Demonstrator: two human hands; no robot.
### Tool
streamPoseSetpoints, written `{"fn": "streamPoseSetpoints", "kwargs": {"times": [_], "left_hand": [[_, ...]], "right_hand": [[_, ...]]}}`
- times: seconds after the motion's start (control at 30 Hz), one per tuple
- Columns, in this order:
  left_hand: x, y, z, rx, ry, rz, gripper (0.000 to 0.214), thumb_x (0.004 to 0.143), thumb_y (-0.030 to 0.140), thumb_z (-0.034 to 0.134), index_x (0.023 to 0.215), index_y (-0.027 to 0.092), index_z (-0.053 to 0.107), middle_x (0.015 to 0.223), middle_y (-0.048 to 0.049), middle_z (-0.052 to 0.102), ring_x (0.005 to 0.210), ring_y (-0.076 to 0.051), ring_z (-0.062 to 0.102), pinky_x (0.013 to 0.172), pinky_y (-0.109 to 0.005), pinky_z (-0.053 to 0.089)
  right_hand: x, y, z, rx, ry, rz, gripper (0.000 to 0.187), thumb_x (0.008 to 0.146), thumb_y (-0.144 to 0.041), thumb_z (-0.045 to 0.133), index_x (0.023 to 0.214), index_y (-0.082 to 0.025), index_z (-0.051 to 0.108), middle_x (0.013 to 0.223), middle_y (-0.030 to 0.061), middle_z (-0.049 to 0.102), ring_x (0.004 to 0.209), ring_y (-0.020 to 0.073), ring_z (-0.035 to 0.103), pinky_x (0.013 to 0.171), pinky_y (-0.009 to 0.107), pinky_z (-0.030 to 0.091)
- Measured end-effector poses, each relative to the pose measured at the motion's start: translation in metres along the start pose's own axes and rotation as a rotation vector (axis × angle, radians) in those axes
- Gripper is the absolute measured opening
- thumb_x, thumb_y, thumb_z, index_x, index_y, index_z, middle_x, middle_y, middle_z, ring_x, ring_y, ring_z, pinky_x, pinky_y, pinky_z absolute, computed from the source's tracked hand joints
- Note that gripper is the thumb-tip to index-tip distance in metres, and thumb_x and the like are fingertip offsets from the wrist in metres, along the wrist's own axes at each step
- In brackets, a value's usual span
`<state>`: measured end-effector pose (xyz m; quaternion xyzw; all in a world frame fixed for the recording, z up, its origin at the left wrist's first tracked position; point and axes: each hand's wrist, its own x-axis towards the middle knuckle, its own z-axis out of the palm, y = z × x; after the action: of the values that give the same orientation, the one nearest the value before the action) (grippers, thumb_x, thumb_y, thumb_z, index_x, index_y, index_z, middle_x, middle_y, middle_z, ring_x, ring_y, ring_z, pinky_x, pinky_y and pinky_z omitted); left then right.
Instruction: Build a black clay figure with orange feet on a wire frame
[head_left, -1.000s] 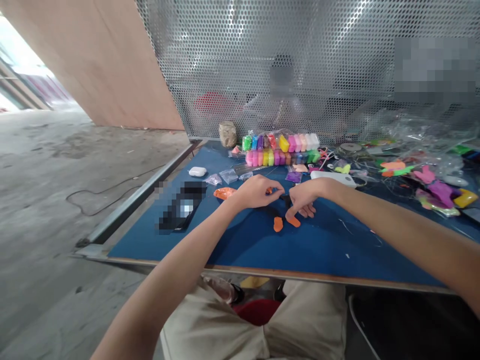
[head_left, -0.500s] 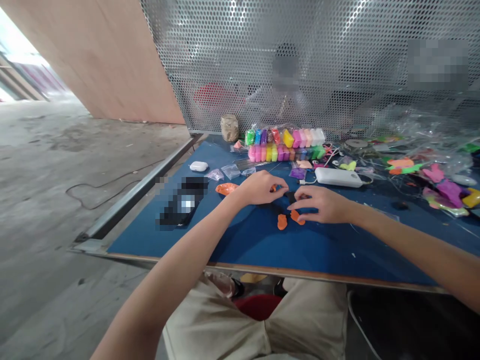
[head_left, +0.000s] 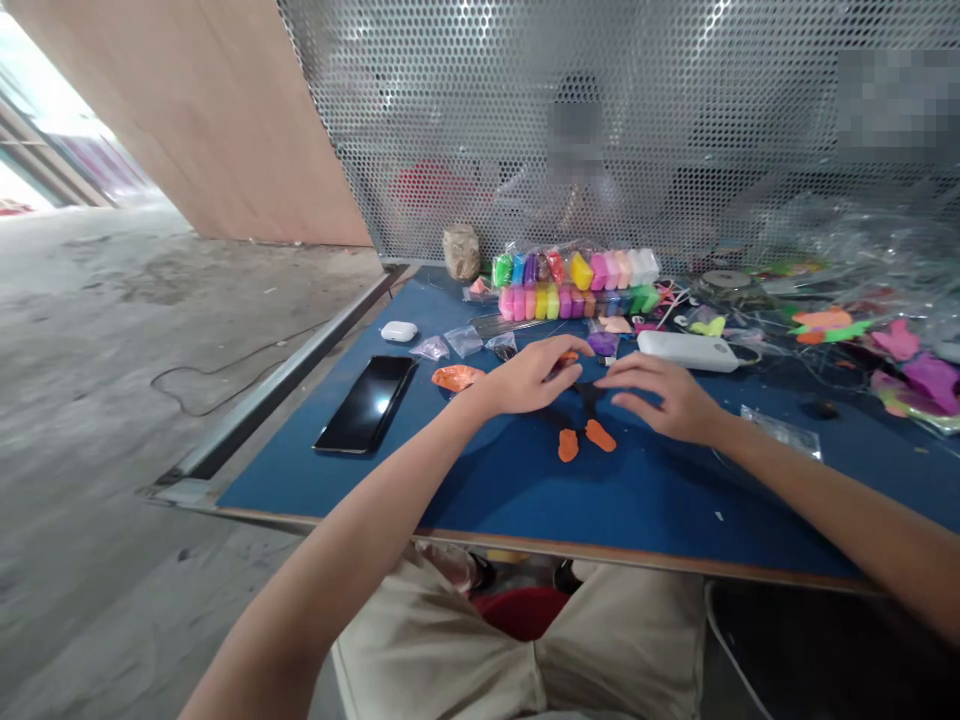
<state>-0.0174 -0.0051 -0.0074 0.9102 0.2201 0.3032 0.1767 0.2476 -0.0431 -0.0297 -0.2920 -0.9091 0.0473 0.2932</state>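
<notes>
The black piece [head_left: 590,393], between the right hand [head_left: 671,400], fingers parted and gripping nothing visible, and the left hand [head_left: 534,378] (whose hold I cannot tell), could skew if nudged, as could two orange pieces [head_left: 568,446] just nearside of the grip.

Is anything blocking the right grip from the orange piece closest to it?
Nothing visible is: just blue table shows between the right grip's thumb and that orange piece. The black piece lies near the fingertips, off that path.
</notes>
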Motion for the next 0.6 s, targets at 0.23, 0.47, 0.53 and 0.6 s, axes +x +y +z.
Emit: {"fn": "streamPoseSetpoints", "kwargs": {"times": [0.23, 0.47, 0.53, 0.6], "left_hand": [[0.003, 0.006, 0.017, -0.367, -0.140, -0.033, 0.031, 0.101, 0.028, 0.052, 0.130, 0.017, 0.058, 0.105, -0.0097, 0.074, 0.094, -0.018, 0.071, 0.081, -0.029, 0.054], [0.002, 0.007, 0.024, -0.565, -0.100, -0.176, 0.034, 0.098, 0.037, 0.059, 0.122, 0.014, 0.055, 0.109, -0.0114, 0.074, 0.098, -0.018, 0.071, 0.083, -0.030, 0.055], [0.002, 0.007, 0.023, -0.597, -0.106, -0.194, 0.031, 0.096, 0.037, 0.062, 0.117, 0.013, 0.059, 0.108, -0.0112, 0.074, 0.101, -0.019, 0.071, 0.086, -0.030, 0.056], [0.003, 0.008, 0.021, -0.592, -0.112, -0.211, 0.031, 0.095, 0.037, 0.063, 0.114, 0.013, 0.062, 0.105, -0.0103, 0.075, 0.099, -0.018, 0.071, 0.086, -0.030, 0.056]], "right_hand": [[0.003, -0.007, -0.004, -0.242, 0.231, 0.002, 0.029, 0.094, -0.033, 0.066, 0.123, -0.034, 0.068, 0.113, 0.0079, 0.065, 0.094, 0.0232, 0.064, 0.086, 0.040, 0.052], [-0.003, 0.002, -0.002, -0.353, 0.125, -0.075, 0.023, 0.094, -0.038, 0.066, 0.115, -0.036, 0.073, 0.106, 0.0040, 0.071, 0.088, 0.0220, 0.061, 0.085, 0.040, 0.044], [-0.004, 0.002, -0.003, -0.361, 0.135, -0.071, 0.021, 0.095, -0.035, 0.065, 0.114, -0.035, 0.074, 0.103, 0.0035, 0.073, 0.088, 0.0217, 0.063, 0.083, 0.040, 0.044], [-0.004, 0.001, -0.003, -0.372, 0.166, -0.065, 0.019, 0.095, -0.033, 0.065, 0.111, -0.034, 0.075, 0.100, 0.0029, 0.075, 0.087, 0.0210, 0.064, 0.082, 0.039, 0.044]]}}
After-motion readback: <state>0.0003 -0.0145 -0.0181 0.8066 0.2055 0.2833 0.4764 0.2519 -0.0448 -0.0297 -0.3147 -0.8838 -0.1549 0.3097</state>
